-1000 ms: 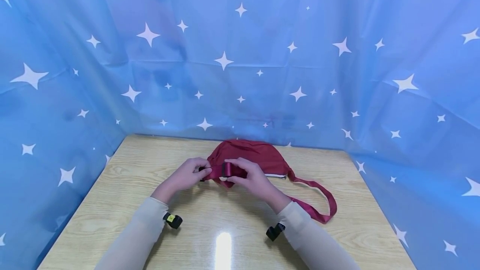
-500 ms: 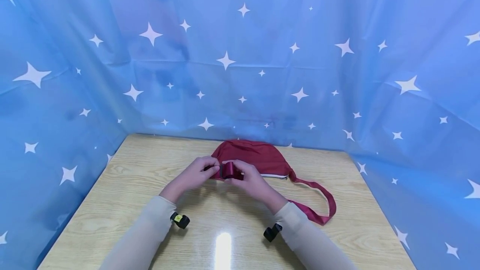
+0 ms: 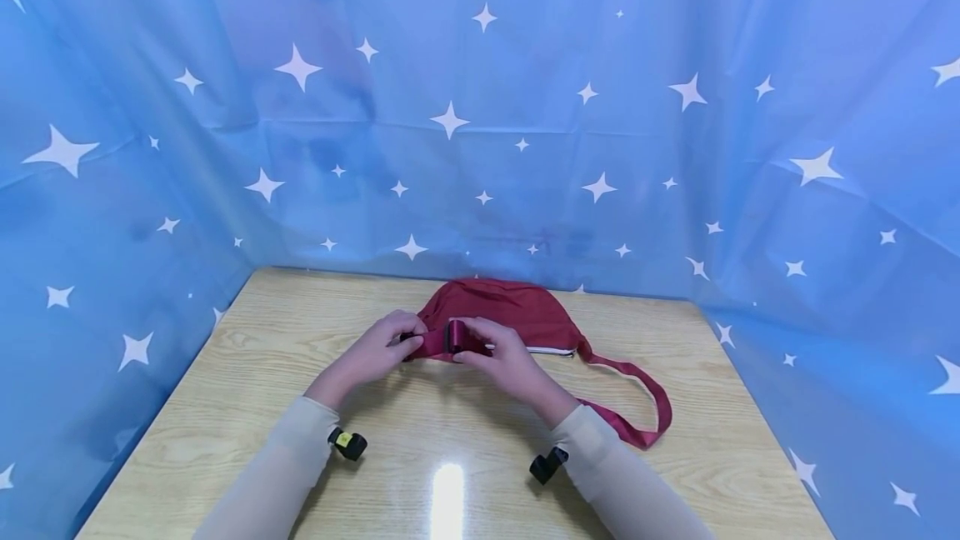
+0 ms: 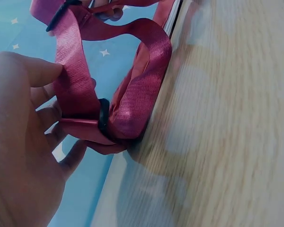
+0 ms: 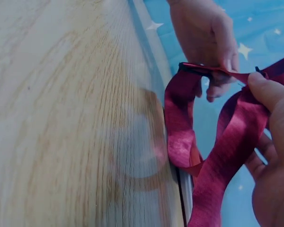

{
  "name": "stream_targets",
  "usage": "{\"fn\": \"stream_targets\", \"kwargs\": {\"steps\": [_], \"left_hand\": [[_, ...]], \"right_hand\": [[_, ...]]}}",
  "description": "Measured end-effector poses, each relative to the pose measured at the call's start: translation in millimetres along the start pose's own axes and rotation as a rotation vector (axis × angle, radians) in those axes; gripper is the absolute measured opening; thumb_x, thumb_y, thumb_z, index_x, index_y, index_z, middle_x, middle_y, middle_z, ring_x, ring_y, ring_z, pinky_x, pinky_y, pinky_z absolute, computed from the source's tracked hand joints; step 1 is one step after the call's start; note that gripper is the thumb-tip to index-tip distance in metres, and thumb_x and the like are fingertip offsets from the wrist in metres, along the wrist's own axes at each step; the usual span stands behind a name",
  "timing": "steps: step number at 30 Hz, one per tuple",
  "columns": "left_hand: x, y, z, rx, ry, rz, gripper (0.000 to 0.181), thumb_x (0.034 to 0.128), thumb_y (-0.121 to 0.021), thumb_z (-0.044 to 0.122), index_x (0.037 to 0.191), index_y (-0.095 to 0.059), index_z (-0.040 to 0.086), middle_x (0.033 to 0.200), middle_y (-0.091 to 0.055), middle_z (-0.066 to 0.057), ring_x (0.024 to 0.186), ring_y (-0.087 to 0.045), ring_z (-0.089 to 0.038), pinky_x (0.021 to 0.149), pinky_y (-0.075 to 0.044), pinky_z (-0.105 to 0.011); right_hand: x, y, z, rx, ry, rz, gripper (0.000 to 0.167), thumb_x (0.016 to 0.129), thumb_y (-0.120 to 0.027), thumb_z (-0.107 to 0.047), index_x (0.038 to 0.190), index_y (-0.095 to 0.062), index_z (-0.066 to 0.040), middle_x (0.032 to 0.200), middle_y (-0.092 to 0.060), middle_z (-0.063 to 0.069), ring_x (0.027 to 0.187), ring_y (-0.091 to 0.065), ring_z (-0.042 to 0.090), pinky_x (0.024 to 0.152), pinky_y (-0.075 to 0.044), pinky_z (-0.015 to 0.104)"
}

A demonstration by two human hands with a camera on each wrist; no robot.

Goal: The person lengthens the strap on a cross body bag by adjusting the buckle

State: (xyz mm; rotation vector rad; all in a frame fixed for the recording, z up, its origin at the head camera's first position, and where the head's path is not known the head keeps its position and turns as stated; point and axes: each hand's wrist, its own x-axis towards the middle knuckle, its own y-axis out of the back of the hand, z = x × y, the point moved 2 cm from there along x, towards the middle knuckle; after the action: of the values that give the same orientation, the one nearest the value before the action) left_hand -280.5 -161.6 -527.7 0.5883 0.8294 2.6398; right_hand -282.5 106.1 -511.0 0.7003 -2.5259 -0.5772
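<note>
A starry blue curtain (image 3: 525, 98) backs the counter (image 3: 390, 473); a red bag (image 3: 506, 307) lies at its far edge. Left hand (image 3: 381, 348) and right hand (image 3: 504, 352) each pinch its strap (image 4: 77, 78) in a firm grip, near 2 black sliders (image 4: 103, 114): probably strap adjustment, next calling for careful feeding.

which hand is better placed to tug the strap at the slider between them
Probably the right hand: it holds the red strap close beside the black slider. The left hand grips the strap farther off, near another black fitting, so it could steady that end.
</note>
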Motion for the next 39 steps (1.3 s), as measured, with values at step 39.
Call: {"fn": "stream_targets", "kwargs": {"steps": [39], "left_hand": [[10.2, -12.9, 28.0, -0.052, 0.036, -0.006, 0.051, 0.0907, -0.095, 0.026, 0.137, -0.075, 0.021, 0.117, -0.075, 0.006, 0.105, -0.069, -0.016, 0.094, -0.058, -0.042]], "right_hand": [[8.8, 12, -20, -0.18, 0.016, -0.023, 0.064, 0.094, -0.092, -0.025, 0.147, -0.059, -0.016, 0.132, -0.068, 0.003, 0.114, -0.068, 0.016, 0.091, -0.062, 0.038]]}}
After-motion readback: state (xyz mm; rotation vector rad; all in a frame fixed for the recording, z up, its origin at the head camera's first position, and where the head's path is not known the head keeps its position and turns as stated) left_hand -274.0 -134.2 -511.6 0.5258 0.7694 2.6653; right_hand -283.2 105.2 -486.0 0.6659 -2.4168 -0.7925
